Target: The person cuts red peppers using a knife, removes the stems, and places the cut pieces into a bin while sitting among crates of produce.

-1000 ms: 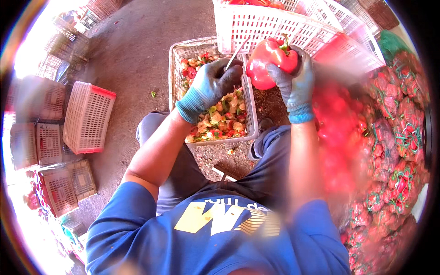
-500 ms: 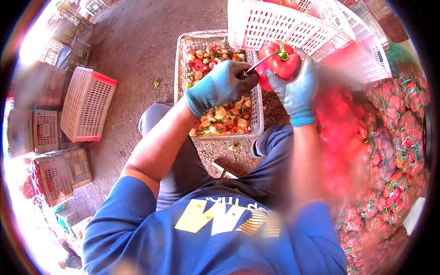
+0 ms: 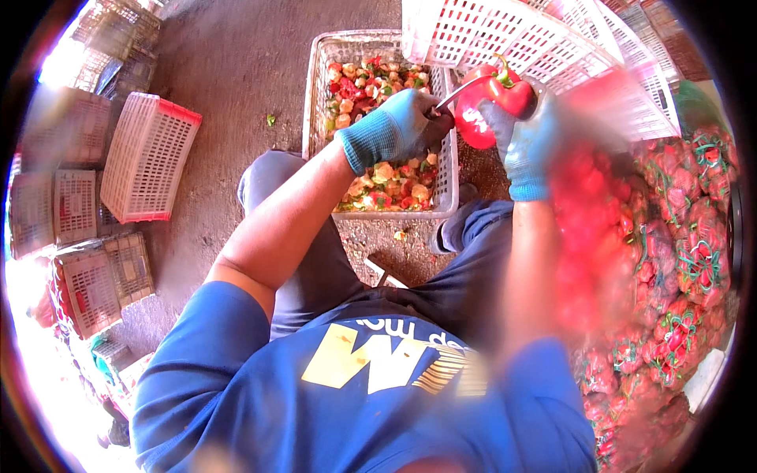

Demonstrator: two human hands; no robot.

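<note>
A knife [image 3: 460, 92] is gripped in my left hand [image 3: 408, 126], which wears a blue knit glove with dark fingers. Its thin blade reaches to the top of a red bell pepper [image 3: 471, 120], beside the green stem. How deep the tip goes in cannot be made out. My right hand [image 3: 530, 154], gloved the same way, is closed round the pepper's right side, thumb toward me. Below my left hand stands a pale plastic crate [image 3: 449, 177] holding many cut-off pepper cores and scraps in cream, red and green.
White slotted crates [image 3: 505, 35] stand at the far right, close behind the pepper. On my right lie blurred loose red peppers [image 3: 587, 229] and stacked net bags of red produce [image 3: 698, 229]. A tilted red-rimmed crate [image 3: 150, 158] and more crates line the left.
Both hands and the pepper have shifted a little to the right. The blade has moved from the stem's base to the pepper's top, left of the stem. The whole view has tilted slightly.
</note>
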